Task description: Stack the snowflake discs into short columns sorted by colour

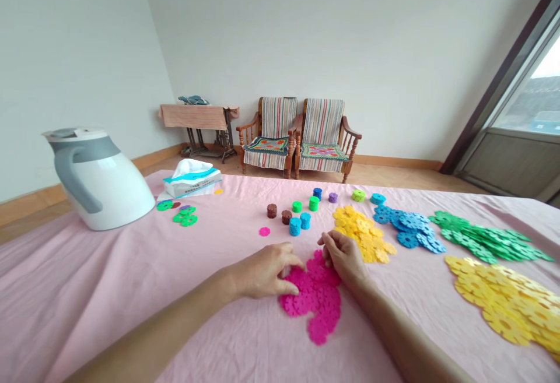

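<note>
Pink discs [306,298] lie flat, loosely piled on the cloth [245,345], likely spread for easy picking; the pile's long axis runs front to back, narrow end nearest. Left hand [265,269], fingers parted, touches its left side; right hand [347,256] is curled at its far-right edge, grip unclear. Beyond: 2 brown stacks [272,211].

Left forearm [175,320] was bare and ran obliquely up and rightward from the lower edge; left wrist [230,282] nearly straight. Left hand [266,269] was palm down, fingers bent, left thumb [286,287] extended, with a gap between it and the fingers. Right forearm [405,330], also bare, sloped up and leftward to the right wrist [366,284]. Right hand [345,256] had its fingers curled inward, right thumb [331,244] near the index finger; grip there was indeterminate. Hands were near each other, not touching.
</note>
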The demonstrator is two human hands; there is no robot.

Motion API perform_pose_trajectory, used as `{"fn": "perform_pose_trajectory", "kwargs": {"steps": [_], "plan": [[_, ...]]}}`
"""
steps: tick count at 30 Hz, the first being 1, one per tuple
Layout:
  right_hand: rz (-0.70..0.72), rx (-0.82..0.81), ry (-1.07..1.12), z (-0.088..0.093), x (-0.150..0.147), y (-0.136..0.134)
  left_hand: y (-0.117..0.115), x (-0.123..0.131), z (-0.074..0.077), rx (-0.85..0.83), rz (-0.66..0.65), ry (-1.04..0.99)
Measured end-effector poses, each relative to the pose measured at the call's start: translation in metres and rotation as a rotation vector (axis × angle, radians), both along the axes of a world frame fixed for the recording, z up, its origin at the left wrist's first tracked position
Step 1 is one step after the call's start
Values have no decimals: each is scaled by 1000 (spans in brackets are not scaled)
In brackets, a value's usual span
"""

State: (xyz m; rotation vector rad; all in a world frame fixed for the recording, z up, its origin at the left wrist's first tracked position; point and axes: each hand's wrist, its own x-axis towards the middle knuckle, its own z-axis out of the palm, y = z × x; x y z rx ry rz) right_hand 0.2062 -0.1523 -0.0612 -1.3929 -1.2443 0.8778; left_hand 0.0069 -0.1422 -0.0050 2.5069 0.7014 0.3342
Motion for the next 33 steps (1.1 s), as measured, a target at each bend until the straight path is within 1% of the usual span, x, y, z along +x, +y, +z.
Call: {"fn": "perform_pose_trajectory", "kwargs": {"steps": [5, 8, 10, 12, 15, 16, 18, 20, 23, 33], "plan": [[4, 15, -3, -2, 1, 1, 1, 5, -13, -2, 38, -24], [8, 17, -16, -3, 1, 1, 3, 5, -14, 8, 49, -49], [13, 15, -17, -3, 1, 2, 10, 2, -12, 30, 72, -64], [15, 13, -17, -4, 2, 1, 21, -5, -12, 90, 169, -108], [17, 10, -33, -4, 2, 1, 45, -19, -18, 207, 425, -198], [16, 7, -36, -5, 2, 2, 53, -24, -21, 224, 491, -206], [14, 3, -34, -5, 2, 2, 65, -31, -28, 234, 548, -206], [14, 4, -29, -6, 2, 3, 72, -36, -35, 229, 555, -199], [16, 11, -34, -7, 2, 3, 75, -37, -41, 226, 557, -190], [21, 17, -64, -8, 3, 3, 78, -38, -49, 229, 573, -136]]}}
